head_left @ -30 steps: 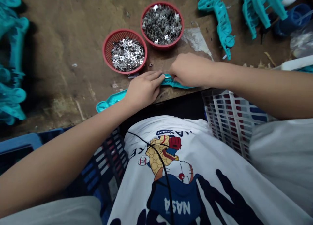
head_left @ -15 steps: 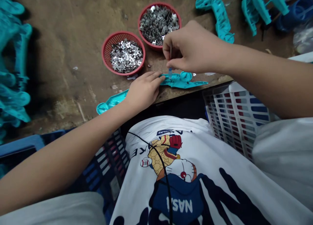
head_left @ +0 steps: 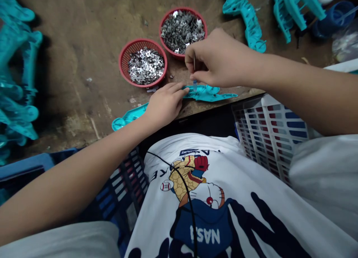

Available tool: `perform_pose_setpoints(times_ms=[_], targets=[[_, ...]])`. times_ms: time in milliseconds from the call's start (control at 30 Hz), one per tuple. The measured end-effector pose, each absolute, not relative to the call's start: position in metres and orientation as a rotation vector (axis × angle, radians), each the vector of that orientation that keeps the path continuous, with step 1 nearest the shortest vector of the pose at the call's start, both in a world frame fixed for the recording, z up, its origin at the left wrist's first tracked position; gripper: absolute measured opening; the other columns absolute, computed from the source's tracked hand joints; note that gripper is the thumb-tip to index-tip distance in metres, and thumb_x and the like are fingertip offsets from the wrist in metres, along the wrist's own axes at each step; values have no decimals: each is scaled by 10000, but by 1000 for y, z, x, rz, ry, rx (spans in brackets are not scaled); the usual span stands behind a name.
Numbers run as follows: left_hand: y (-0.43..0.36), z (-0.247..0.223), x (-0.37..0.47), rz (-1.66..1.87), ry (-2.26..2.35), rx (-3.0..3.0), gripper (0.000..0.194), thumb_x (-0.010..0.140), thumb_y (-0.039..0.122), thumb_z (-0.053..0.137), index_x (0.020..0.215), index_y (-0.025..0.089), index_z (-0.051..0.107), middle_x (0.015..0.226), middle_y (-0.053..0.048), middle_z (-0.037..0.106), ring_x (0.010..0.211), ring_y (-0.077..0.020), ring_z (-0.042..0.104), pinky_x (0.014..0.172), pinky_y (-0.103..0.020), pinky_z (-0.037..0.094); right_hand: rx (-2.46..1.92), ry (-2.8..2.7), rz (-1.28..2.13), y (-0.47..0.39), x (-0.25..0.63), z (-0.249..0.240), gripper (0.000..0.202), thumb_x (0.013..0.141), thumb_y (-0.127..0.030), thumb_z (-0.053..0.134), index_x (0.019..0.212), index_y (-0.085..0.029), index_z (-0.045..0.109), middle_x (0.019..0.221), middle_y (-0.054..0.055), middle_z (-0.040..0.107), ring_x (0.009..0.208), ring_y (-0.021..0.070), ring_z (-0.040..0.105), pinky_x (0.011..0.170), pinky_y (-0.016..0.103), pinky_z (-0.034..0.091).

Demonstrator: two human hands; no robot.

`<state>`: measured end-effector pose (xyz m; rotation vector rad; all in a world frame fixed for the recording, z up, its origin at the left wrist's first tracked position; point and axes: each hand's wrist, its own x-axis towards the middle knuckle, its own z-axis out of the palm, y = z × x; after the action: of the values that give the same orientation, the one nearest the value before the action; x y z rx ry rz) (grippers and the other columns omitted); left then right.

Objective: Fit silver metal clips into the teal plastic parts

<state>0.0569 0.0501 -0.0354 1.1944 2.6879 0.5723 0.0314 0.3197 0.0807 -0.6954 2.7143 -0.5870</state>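
Observation:
A long turquoise plastic part (head_left: 208, 93) lies along the front edge of the table. My left hand (head_left: 165, 103) rests over its middle, with the fingers closed on the part. Above it, my right hand (head_left: 215, 60) pinches a thin tool (head_left: 195, 84) with a dark shaft and a translucent blue lower end, which points down onto the part. The exact contact is too small to make out. Behind my hands stand two red baskets, one (head_left: 122, 64) with shiny metal pieces and another (head_left: 160, 30) with darker metal pieces.
Turquoise parts (head_left: 29, 75) are piled at the left, and more (head_left: 253, 26) lie at the back right. A blue cup (head_left: 321, 28) stands near a clear bag (head_left: 345, 45). Crates, one white (head_left: 268, 127) and one blue (head_left: 30, 162), are below the table edge.
The view has shifted slightly, so the baskets and parts appear a little lower. Both hands keep nearly the same place and hold.

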Motion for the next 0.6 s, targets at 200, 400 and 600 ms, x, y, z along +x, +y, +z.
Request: perform_pose_setpoints(times_ms=[200,400,600], targets=[[53,-27,60,409,2690,1206,628,1211,156,506,1774,79,774,1820,-290,765,1705,-464,742,1425,-679,638,-808,2730,-656,332,20,54,218,1137,-346,823,1320,-304,932,1121,66,941,1260,336,895,1040,430,679],[56,-17,66,94,2689,1266,611,1307,258,576,1892,330,739,1851,-262,736,1670,-480,760,1306,-658,690,-728,2831,-477,337,1,50,385,1260,-355,672,1508,-233,939,1401,130,967,1415,395,864,1155,493,659],[59,-18,66,-8,2691,1267,638,1302,220,576,1907,348,733,1868,-280,714,1662,-478,758,1305,-624,678,-692,2748,-25,323,5,58,473,1294,-254,633,1669,-95,873,1646,266,865,1507,440,837,1158,486,622]])
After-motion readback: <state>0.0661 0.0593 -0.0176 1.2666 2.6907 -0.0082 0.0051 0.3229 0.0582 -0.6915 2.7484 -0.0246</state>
